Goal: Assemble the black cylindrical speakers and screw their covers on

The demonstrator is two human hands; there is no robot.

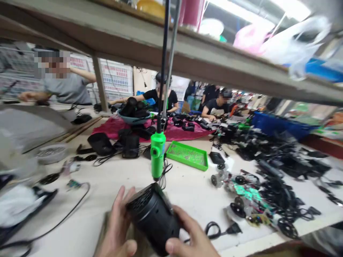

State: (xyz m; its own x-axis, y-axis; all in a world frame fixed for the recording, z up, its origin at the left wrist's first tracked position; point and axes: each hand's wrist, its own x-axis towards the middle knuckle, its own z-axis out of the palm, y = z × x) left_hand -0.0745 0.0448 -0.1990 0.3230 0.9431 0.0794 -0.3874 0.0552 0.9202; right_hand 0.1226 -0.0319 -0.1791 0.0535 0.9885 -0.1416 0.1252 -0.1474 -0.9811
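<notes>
Both my hands hold a black cylindrical plastic housing (154,216) with a perforated grille on its upper end, low in the middle of the head view. My left hand (118,228) wraps its left side, fingers behind it and thumb in front. My right hand (191,235) grips its right side, thumb pressed on the lower edge. A green electric screwdriver (157,155) hangs on a cord just above the housing, its tip close to the grille.
A green tray (187,154) of small screws lies beyond. Piles of black parts, cables and circuit boards (257,200) crowd the right of the white table (187,185). Black housings sit on a red cloth (177,132). Other people work at the far side. A shelf (187,53) overhangs.
</notes>
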